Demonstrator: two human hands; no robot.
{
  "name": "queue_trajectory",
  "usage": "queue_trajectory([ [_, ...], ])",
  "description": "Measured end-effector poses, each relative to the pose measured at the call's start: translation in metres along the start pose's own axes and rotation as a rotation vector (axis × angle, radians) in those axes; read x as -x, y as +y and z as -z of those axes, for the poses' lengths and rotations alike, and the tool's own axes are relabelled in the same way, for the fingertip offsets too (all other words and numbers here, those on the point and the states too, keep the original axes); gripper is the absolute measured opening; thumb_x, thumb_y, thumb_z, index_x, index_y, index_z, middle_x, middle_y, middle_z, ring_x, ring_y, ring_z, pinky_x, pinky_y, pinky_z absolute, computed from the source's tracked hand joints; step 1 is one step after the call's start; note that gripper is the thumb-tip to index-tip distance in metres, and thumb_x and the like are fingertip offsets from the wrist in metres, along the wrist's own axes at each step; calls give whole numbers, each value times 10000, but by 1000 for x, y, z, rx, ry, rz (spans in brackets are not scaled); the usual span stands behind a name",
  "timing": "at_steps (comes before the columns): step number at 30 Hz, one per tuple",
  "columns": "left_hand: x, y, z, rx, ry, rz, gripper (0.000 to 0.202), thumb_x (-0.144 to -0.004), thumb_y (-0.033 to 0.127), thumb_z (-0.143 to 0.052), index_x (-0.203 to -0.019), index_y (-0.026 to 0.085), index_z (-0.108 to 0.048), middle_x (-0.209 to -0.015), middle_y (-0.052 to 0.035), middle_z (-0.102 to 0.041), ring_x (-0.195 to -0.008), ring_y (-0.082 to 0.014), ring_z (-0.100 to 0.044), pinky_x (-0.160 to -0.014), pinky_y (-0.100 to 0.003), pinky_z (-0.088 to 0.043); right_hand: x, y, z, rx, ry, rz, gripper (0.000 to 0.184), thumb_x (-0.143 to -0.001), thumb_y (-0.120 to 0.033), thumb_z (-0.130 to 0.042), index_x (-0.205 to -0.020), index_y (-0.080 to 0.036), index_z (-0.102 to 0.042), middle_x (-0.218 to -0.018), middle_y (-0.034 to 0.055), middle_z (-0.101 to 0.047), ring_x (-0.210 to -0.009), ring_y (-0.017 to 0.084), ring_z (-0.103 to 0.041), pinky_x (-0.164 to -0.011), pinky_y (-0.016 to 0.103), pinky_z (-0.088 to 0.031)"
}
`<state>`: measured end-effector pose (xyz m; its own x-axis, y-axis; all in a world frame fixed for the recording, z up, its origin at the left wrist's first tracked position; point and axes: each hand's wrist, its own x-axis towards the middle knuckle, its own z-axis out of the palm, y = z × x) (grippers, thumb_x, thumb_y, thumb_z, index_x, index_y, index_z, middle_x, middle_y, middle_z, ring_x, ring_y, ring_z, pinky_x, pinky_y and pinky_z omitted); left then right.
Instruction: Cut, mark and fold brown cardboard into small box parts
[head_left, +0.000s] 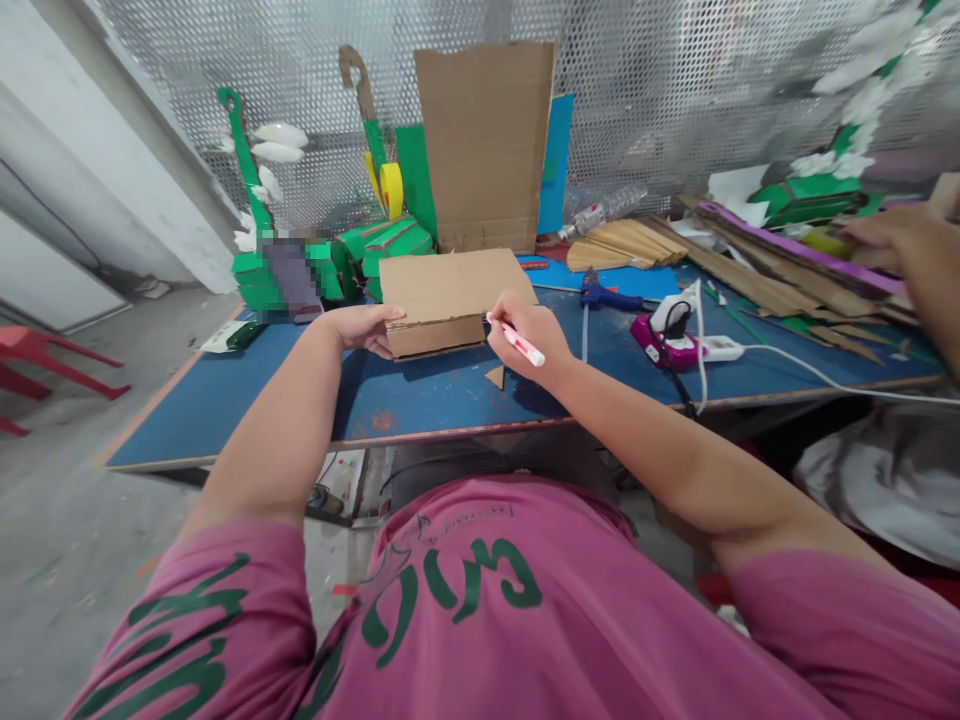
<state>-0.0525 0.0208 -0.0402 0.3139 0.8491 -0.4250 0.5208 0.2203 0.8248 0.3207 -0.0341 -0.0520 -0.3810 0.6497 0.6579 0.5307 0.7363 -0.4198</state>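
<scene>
A folded piece of brown cardboard lies on the blue table in front of me. My left hand grips its left edge, fingers curled round the lower flap. My right hand is closed on a pink and white pen or craft knife, held at the cardboard's right edge. A small triangular cardboard scrap lies on the table just below my right hand.
A tall cardboard sheet and green cardboard models stand at the back. A blue glue gun, a pink device with white cables and stacked cardboard strips lie to the right. Another person's hand reaches in at far right.
</scene>
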Motion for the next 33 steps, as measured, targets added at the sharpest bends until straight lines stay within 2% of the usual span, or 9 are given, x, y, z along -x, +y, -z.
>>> queue_trajectory([
  [9, -5, -4, 2, 75, -3, -3, 705, -732, 721, -781, -1243, 238, -822, -1164, -166, -861, -1018, -349, -846, -890, -440, -716, 0, -3, -2, 51, 14, 16, 88, -927, -214, -591, -1004, -253, -573, -800, 21, -716, -676, 207, -622, -681, 328, -395],
  [15, -9, -8, 5, 111, -1, -2, 651, -741, 691, -782, -1190, 225, -849, -1107, -175, -867, -958, -354, -850, -846, -436, -719, 0, -2, -3, 68, 21, 20, 80, -944, -229, -583, -1018, -255, -570, -830, 29, -745, -679, 211, -632, -676, 333, -400],
  [26, -8, -8, 4, 143, -17, -10, 647, -755, 663, -802, -1219, 213, -840, -1128, -170, -864, -924, -341, -849, -820, -420, -719, -2, -8, -6, 136, -23, 6, 100, -883, -205, -604, -962, -262, -584, -774, 16, -712, -661, 211, -653, -643, 328, -398],
  [29, -9, -8, 5, 147, -10, -8, 644, -755, 659, -802, -1214, 209, -841, -1119, -174, -864, -924, -343, -848, -819, -419, -718, -1, -5, -5, 107, 1, 21, 88, -891, -218, -593, -967, -259, -577, -776, 18, -717, -651, 207, -640, -641, 327, -399],
  [33, -10, -9, 5, 142, -13, -2, 654, -741, 677, -804, -1202, 214, -845, -1121, -177, -864, -949, -357, -848, -830, -431, -718, -1, 4, 1, 2, 120, 31, 77, -906, -225, -579, -978, -252, -581, -824, 37, -744, -686, 211, -660, -665, 330, -439],
])
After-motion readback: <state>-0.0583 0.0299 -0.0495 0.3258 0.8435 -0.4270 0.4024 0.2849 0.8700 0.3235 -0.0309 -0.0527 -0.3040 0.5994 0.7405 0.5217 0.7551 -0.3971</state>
